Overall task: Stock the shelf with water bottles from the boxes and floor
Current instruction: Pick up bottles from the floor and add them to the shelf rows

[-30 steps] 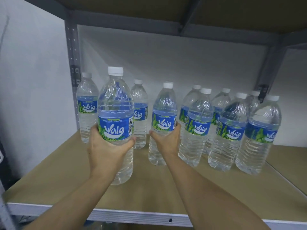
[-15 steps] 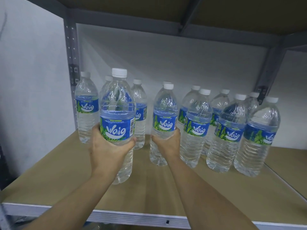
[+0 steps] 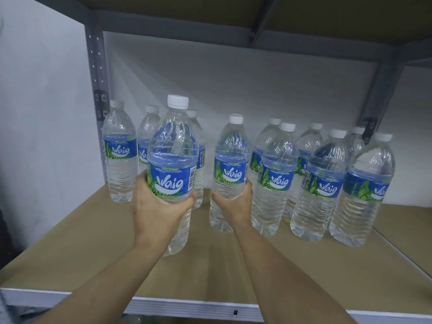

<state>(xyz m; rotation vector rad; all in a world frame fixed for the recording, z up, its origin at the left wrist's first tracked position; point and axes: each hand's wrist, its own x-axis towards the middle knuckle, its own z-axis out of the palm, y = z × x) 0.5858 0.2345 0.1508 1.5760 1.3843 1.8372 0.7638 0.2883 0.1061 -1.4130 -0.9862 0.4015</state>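
While our left hand (image 3: 159, 206) grips one water bottle (image 3: 173, 160) at centre left of the frame and our right hand (image 3: 233, 203) grips a second bottle (image 3: 230, 155) at centre, we are placing both on the shelf (image 3: 210, 272). Next, we judge, each needs lowering upright beside the standing bottles (image 3: 320, 183) at right, without toppling them.

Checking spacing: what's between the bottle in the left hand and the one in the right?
Head view: only bare shelf board between the left-hand bottle and the right-hand bottle; a back-row bottle peeks out behind the left one.
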